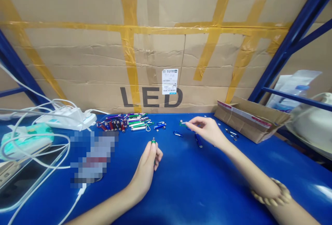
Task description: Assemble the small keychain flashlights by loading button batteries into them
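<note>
Both my forearms are bare to the frame's edge, no sleeves in view. My left hand [146, 164] carries no ring, watch or glove. Behind my right hand [206, 130], well up the forearm, sits a bracelet [272, 194] of chunky, rounded, pale wooden-looking beads strung in a single loop; fingers otherwise unadorned.

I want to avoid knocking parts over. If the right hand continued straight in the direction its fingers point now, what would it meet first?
The right hand points left along the blue table. Probably first a small green part at its fingertips, then the loose blue keychain light and the pile of lights. Depth is unclear.
</note>
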Action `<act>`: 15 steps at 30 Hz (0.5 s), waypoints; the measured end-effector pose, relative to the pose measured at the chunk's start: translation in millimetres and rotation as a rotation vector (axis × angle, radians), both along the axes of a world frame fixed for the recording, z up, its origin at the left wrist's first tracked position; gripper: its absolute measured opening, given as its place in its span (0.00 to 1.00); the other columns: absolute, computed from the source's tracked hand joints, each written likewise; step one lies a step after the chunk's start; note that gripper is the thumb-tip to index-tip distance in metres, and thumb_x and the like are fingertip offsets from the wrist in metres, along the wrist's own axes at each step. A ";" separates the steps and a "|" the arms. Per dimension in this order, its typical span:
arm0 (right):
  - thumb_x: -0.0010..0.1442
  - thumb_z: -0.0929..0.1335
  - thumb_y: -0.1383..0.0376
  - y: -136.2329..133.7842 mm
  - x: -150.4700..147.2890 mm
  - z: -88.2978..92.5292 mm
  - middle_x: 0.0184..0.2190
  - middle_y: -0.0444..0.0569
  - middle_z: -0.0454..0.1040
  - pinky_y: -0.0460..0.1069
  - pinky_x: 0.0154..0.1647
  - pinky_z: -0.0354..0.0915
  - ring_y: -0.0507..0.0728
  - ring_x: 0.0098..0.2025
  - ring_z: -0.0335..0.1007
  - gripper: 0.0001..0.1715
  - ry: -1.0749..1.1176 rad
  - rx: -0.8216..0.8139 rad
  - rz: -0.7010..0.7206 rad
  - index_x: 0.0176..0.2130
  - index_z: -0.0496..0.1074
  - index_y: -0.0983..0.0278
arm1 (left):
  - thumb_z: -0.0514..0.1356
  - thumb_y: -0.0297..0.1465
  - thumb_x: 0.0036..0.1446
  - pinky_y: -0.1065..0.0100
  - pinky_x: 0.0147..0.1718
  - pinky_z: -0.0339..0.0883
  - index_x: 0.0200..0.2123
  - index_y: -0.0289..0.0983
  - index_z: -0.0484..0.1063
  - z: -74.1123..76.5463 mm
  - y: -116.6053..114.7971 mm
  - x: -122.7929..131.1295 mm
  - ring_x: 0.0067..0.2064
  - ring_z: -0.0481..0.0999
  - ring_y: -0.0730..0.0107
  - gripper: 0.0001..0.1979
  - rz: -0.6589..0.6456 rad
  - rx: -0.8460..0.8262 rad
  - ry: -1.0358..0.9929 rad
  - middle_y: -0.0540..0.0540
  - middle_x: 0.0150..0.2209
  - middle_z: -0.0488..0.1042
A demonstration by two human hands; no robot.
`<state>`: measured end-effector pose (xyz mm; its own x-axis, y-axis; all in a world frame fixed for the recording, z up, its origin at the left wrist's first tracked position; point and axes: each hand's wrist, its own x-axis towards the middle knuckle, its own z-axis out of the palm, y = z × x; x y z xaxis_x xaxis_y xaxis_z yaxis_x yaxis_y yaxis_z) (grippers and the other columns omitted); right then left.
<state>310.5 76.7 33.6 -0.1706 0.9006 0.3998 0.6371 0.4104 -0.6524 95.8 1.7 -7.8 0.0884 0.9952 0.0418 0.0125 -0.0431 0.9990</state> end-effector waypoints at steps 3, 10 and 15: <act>0.53 0.67 0.54 -20.6 -23.0 1.5 0.23 0.46 0.74 0.45 0.25 0.63 0.51 0.24 0.68 0.17 0.165 -0.202 0.264 0.28 0.74 0.66 | 0.47 0.49 0.57 0.74 0.22 0.53 0.26 0.38 0.56 3.9 -2.8 -0.6 0.24 0.57 0.76 0.21 -0.022 0.007 0.006 0.54 0.24 0.57; 0.48 0.71 0.56 -40.8 -48.1 -11.6 0.22 0.45 0.74 0.44 0.24 0.64 0.48 0.22 0.67 0.16 0.333 -0.452 0.437 0.31 0.75 0.67 | 0.54 0.36 0.56 0.72 0.29 0.57 0.27 0.40 0.51 4.5 -6.8 1.7 0.26 0.61 0.75 0.12 -0.132 0.156 0.103 0.56 0.23 0.60; 0.49 0.71 0.56 -36.5 -46.6 -16.0 0.23 0.45 0.74 0.43 0.22 0.63 0.47 0.20 0.65 0.17 0.441 -0.500 0.429 0.34 0.75 0.67 | 0.54 0.31 0.56 0.70 0.30 0.57 0.28 0.40 0.51 7.1 -8.7 1.0 0.27 0.65 0.73 0.10 -0.099 0.285 0.250 0.54 0.25 0.66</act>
